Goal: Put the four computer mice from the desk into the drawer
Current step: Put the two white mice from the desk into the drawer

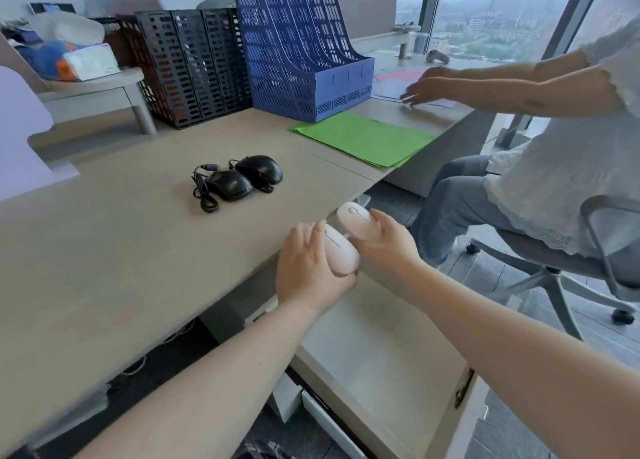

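My left hand (pixel 310 268) grips a pale pink mouse (pixel 341 254) at the desk's front edge. Beside it my right hand (pixel 384 239) holds a second pale pink mouse (pixel 355 218), its wheel facing up. Both hands hover above the inner end of an open, light-coloured drawer (pixel 377 365) that is pulled out below the desk. Two black wired mice lie side by side on the desk (pixel 121 251): one (pixel 230 185) nearer me, the other (pixel 261 169) just behind it. Their cords are coiled to the left.
Black (pixel 194 67) and blue (pixel 301 50) file racks stand at the back of the desk. Green paper (pixel 363 136) lies at the right. A person in a white top sits on a swivel chair (pixel 571 261) at the right, hands on papers.
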A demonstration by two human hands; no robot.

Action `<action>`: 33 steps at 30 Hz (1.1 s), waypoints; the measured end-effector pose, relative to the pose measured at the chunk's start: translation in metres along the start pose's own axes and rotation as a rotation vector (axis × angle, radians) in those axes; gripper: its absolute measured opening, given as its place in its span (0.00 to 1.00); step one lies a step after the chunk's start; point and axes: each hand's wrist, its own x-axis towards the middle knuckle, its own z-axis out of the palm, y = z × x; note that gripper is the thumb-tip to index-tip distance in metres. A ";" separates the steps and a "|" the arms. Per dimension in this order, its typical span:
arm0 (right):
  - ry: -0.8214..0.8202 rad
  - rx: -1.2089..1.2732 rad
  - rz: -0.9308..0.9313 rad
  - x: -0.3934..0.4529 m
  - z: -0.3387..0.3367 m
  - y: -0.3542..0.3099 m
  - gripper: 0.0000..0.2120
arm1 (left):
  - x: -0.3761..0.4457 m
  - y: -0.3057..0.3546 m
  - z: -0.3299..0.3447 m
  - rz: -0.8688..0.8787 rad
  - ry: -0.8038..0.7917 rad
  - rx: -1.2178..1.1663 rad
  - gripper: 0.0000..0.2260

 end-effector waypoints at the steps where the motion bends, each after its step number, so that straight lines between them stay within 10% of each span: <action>1: -0.005 -0.015 0.013 -0.002 0.000 0.008 0.28 | -0.009 0.002 0.006 -0.012 -0.020 -0.024 0.41; 14: -0.387 -0.315 0.153 0.006 0.059 0.093 0.32 | -0.043 -0.033 0.091 -0.335 -0.436 0.106 0.44; 33: -0.472 -0.477 0.037 0.016 0.081 0.119 0.43 | -0.030 -0.048 0.112 -0.376 -0.589 0.262 0.49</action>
